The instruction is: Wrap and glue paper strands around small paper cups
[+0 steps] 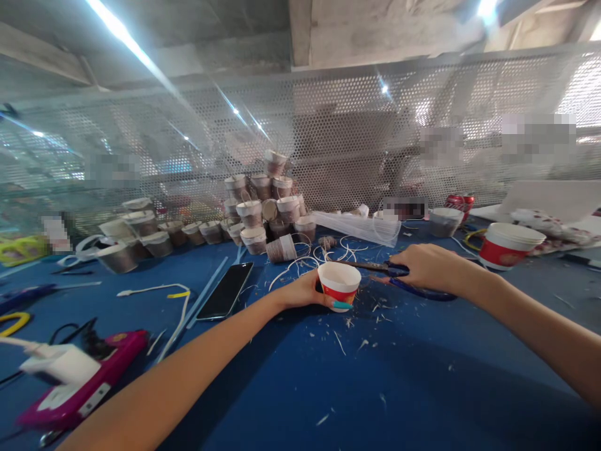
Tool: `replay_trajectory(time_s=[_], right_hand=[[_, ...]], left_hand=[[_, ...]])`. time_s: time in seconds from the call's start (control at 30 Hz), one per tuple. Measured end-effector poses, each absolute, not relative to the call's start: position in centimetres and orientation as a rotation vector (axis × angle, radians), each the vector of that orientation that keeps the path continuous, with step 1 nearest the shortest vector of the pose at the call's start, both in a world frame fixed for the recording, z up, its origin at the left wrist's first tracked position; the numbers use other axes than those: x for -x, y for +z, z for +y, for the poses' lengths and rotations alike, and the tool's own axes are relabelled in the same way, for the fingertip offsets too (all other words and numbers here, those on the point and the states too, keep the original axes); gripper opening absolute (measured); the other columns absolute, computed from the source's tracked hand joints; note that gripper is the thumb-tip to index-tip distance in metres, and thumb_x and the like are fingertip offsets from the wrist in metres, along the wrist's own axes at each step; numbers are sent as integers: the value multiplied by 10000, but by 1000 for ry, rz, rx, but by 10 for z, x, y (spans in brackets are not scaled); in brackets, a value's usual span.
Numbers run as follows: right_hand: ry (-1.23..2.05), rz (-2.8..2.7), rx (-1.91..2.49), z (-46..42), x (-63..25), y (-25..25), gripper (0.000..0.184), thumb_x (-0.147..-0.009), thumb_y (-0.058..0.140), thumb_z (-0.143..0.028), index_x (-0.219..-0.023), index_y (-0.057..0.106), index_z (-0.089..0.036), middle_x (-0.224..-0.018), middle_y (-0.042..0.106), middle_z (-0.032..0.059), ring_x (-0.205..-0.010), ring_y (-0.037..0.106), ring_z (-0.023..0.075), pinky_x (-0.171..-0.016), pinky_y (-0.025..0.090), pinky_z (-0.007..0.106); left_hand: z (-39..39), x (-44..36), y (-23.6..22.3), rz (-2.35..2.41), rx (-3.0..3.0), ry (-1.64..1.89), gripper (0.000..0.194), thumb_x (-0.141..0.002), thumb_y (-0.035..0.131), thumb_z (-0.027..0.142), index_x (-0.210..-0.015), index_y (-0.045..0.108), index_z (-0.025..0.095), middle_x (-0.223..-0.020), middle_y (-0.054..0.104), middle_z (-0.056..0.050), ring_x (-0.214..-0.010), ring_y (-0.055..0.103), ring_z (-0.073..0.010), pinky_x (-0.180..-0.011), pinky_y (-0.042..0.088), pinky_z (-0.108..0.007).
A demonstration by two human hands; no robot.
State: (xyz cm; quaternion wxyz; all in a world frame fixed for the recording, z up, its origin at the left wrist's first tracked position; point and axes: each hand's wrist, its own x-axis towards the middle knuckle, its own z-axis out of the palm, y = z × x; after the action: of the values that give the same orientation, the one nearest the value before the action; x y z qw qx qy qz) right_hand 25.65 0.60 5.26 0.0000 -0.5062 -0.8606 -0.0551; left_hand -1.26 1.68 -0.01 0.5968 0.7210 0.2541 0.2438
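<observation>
My left hand [307,291] is wrapped round a small white paper cup [339,285] with a red and orange band, held upright just above the blue table [404,376]. My right hand [425,268] grips dark-handled scissors [375,268], whose blades point left and reach the cup's rim. White paper trimmings [323,254] lie on the cloth behind and below the cup.
A pile of cut paper cups [263,203] stands at the back, with more cups [141,235] in a row to its left. A black phone [225,299], a white cable [154,290], a pink device [82,385], a stack of red cups [507,245], a can [460,202] and a perforated metal screen [328,138] surround the work area.
</observation>
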Motion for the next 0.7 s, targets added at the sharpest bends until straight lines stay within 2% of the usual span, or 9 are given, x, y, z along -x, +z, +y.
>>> replay_trajectory(time_s=[0.17,0.3,0.53,0.7], right_hand=[[-151,-2616,1635,8,-260,56,370,-791,394,-509,-816,611,-212,-743,651,77,-633,584,212,-507,321,281],[-134,-2588,1664,10,-265,58,380,-778,408,-527,-856,609,-215,-785,658,85,-670,596,229,-520,336,287],[-175,-2690,1619,5,-262,58,482,-758,368,-615,-890,625,-229,-794,662,94,-688,600,252,-515,327,304],[-143,-2685,1624,3,-259,61,456,-755,390,-603,-868,641,-240,-805,667,85,-704,603,246,-532,342,307]], left_hand=[[18,15,1,574,-1690,543,697,-575,765,181,-1192,440,190,-1196,550,-110,-1110,510,-244,-960,369,-419],[20,15,-3,559,-1747,600,814,-490,800,151,-1206,416,195,-1208,532,-119,-1136,482,-270,-966,356,-442],[15,10,-1,587,-1760,601,720,-561,767,153,-1201,440,179,-1145,574,-116,-1073,529,-247,-927,391,-423],[15,10,1,571,-1726,584,705,-565,764,150,-1200,457,171,-1147,581,-115,-1085,526,-245,-935,388,-417]])
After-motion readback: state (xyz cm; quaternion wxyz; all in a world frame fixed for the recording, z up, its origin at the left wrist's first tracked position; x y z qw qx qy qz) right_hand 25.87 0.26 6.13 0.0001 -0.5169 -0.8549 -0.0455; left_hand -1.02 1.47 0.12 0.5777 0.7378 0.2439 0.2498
